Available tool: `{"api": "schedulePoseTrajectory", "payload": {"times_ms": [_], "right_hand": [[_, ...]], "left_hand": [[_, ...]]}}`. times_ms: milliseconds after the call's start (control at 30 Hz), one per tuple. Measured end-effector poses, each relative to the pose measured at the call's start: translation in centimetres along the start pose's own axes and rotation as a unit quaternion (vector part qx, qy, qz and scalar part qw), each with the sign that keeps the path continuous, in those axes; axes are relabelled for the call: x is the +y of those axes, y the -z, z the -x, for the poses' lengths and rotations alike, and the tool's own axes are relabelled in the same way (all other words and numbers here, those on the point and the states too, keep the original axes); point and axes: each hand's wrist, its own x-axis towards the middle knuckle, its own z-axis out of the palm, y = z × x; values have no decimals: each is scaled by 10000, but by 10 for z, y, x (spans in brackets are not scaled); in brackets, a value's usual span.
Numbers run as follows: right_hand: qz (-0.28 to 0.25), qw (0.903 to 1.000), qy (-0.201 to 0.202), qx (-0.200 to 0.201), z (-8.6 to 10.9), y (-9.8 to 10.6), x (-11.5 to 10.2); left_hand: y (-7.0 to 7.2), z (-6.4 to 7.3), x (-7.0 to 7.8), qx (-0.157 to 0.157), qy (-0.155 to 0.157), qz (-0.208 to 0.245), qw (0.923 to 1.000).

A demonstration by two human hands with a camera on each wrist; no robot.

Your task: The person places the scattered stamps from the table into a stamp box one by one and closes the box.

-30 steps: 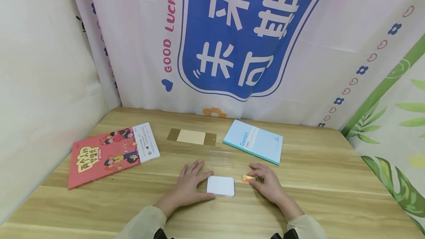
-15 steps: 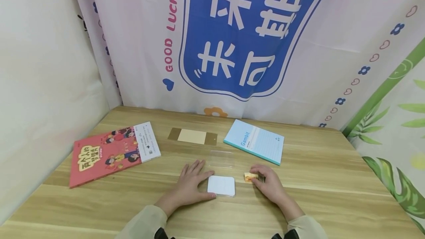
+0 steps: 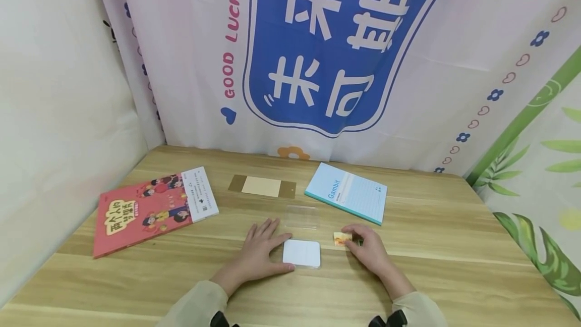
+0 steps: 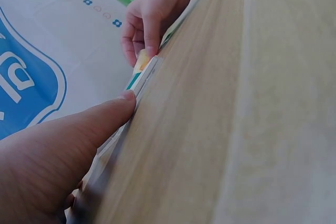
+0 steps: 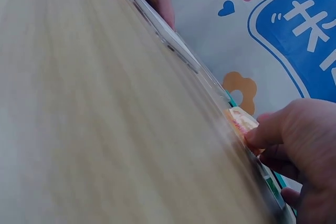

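In the head view, a white card-like block [image 3: 301,253] with a clear edge lies on the table in front of the person. My left hand [image 3: 257,252] rests to its left with fingers spread, thumb at its lower left corner and forefinger at its upper left. In the left wrist view, the thumb [image 4: 113,115] touches its edge. My right hand [image 3: 366,247] pinches a small orange-and-cream printed piece [image 3: 341,238] between thumb and fingers, right of the block. In the right wrist view, this thin piece [image 5: 242,121] stands tilted up near the tabletop; the fingers cover part of it.
Just beyond the block lies a clear flat plastic piece [image 3: 301,217]. Farther back are a brown-and-cream strip [image 3: 262,186] and a blue notebook [image 3: 347,193]. A red picture book [image 3: 154,212] lies at the left. A printed cloth [image 3: 190,64] hangs behind the table.
The right hand has shifted slightly away from the person, and the printed piece has turned so that more of its face shows. The left hand and the white block have stayed in place.
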Motion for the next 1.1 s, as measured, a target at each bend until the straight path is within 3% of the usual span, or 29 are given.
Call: {"api": "schedulePoseTrajectory", "payload": {"times_ms": [167, 400, 633, 867, 1100], "right_hand": [[-93, 9993, -335, -146, -2, 3, 0], [-228, 9986, -440, -185, -9, 8, -4], [-773, 9952, -574, -183, -14, 9, -19], [-1375, 9883, -592, -293, -15, -3, -43], [-1628, 9835, -454, -652, -16, -20, -57]], "left_hand": [[0, 0, -1, 2, -19, -35, 10000], [1, 0, -1, 15, 0, -39, 10000], [0, 0, -1, -36, -19, -52, 10000], [0, -1, -1, -9, -16, -42, 10000], [0, -1, 0, -2, 18, -106, 9999]]}}
